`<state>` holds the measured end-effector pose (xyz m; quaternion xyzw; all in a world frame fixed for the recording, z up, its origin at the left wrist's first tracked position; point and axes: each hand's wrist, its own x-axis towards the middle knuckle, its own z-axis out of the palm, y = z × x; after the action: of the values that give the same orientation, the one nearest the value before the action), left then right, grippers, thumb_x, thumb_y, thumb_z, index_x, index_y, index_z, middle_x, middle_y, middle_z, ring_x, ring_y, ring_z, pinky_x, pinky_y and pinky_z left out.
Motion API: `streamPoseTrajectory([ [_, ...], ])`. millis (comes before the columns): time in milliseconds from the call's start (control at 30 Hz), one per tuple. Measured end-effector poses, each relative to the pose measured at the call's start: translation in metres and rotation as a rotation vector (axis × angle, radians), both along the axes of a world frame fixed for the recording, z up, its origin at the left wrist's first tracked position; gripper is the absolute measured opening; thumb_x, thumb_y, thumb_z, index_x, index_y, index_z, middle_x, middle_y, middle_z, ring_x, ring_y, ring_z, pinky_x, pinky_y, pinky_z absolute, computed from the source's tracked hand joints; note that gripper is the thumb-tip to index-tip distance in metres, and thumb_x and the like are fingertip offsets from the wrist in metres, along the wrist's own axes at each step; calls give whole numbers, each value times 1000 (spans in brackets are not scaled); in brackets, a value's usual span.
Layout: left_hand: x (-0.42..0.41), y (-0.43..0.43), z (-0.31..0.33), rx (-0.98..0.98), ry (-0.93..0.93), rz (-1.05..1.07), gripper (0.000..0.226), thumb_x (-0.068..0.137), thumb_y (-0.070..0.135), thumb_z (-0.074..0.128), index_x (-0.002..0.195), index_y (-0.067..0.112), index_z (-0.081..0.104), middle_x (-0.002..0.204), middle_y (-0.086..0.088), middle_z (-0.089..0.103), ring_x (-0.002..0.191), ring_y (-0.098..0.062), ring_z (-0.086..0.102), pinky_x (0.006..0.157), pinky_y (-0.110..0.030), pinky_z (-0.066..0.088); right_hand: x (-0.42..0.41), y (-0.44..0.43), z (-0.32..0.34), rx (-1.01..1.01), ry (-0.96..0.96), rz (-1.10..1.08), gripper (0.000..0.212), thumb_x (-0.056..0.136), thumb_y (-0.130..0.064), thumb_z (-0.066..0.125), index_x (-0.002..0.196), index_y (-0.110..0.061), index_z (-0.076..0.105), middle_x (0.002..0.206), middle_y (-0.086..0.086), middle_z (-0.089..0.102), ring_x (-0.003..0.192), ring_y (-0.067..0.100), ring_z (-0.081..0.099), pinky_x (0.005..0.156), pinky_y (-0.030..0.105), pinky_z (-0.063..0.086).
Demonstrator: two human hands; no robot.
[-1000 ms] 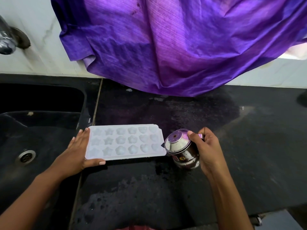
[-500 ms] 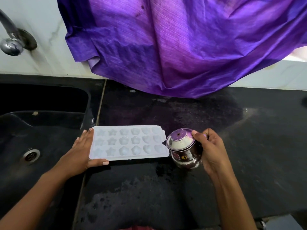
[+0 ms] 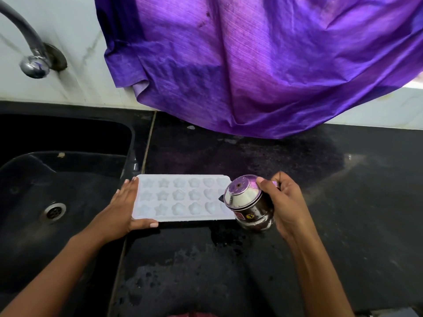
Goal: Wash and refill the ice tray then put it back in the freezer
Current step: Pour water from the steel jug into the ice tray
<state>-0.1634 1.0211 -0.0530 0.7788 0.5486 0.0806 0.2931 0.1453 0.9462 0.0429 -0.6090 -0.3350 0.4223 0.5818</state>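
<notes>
The white ice tray [image 3: 183, 197] is lying flat on the black counter [image 3: 343, 213], its three rows of star, flower and heart cells facing up. Whether the cells are holding water cannot be told.

The left hand [image 3: 119, 213] is bracing the tray's left end, with the fingers lying straight and together against that short edge and the thumb stretching along the near edge.

At the tray's right end, the right hand [image 3: 288, 204] is gripping a small steel pot [image 3: 247, 202], fingers curling round its far side. The pot is leaning toward the tray and covering its right end from view; no stream of water is showing.

Near the tray on the near side, the counter is glistening with wet patches. Just left of the tray the dark sink [image 3: 27, 191] is opening, with its drain [image 3: 53, 212] in the floor. Well beyond the tray's left end a tap [image 3: 34, 65] is jutting from the white wall [image 3: 57, 30], and behind the tray a purple cloth [image 3: 263, 65] is hanging down to the counter.
</notes>
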Motion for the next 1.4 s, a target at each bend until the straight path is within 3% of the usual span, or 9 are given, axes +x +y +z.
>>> streamPoseTrajectory([
  [267, 0, -1, 0, 9, -1, 0, 152, 30, 102, 32, 147, 19, -16, 156, 3, -16, 135, -3, -23, 111, -25, -10, 0, 1, 0, -23, -69, 5, 37, 86, -6, 59, 62, -17, 33, 53, -4, 39, 49, 8, 36, 44, 21, 32],
  [667, -1, 1, -3, 16, 4, -5, 152, 30, 102, 31, 148, 18, -14, 156, 3, -16, 135, -2, -23, 110, -26, -11, -2, 1, -2, 1, -73, 17, 37, 86, -6, 60, 62, -16, 33, 57, 1, 37, 54, 13, 33, 51, 29, 29],
  [1133, -1, 0, -3, 16, 3, -7, 150, 31, 102, 31, 147, 20, -16, 155, 6, -17, 136, -3, -24, 111, -27, -11, -3, 4, -1, 32, 130, 32, 36, 87, -1, 56, 63, -16, 33, 49, -5, 39, 43, 2, 37, 40, 14, 33],
  [1400, -1, -1, -1, 8, -1, -4, 150, 31, 102, 32, 147, 19, -15, 155, 5, -17, 135, -2, -24, 110, -25, -12, -19, 13, -2, 18, 53, 86, 38, 86, -2, 58, 61, -17, 33, 48, -7, 37, 44, 4, 34, 42, 16, 30],
])
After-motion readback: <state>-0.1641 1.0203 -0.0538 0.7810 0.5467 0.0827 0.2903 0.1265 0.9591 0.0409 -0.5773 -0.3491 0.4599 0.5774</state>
